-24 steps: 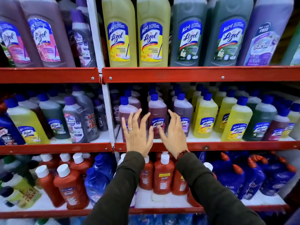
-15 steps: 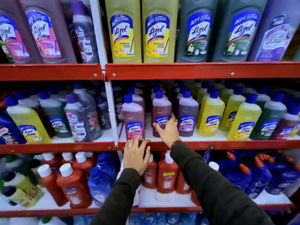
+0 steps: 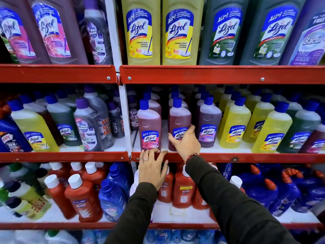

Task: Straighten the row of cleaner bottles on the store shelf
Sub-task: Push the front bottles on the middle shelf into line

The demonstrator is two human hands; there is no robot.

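Observation:
A row of blue-capped Lizol cleaner bottles stands on the middle shelf, behind its red lip [image 3: 219, 157]. At the front left is a pink bottle [image 3: 149, 124], upright. Beside it stands a second pink bottle [image 3: 179, 118], and my right hand [image 3: 186, 142] is wrapped around its lower part, fingers over the label. A purple bottle [image 3: 209, 122] comes after it, then yellow bottles [image 3: 234, 124]. My left hand [image 3: 152, 169] rests on the red shelf lip just below the first pink bottle, fingers curled over the edge and holding no bottle.
Tall Lizol bottles [image 3: 142, 30] fill the shelf above. Red Bactin bottles [image 3: 182, 189] and blue bottles [image 3: 260, 192] crowd the shelf below my arms. A white upright post [image 3: 125, 120] splits the shelving; grey Max Kleen bottles [image 3: 88, 124] stand left of it.
My left hand dropped from the bottles to the red shelf lip. My right hand closed around the second pink bottle. The front pink bottles now stand nearer the shelf edge.

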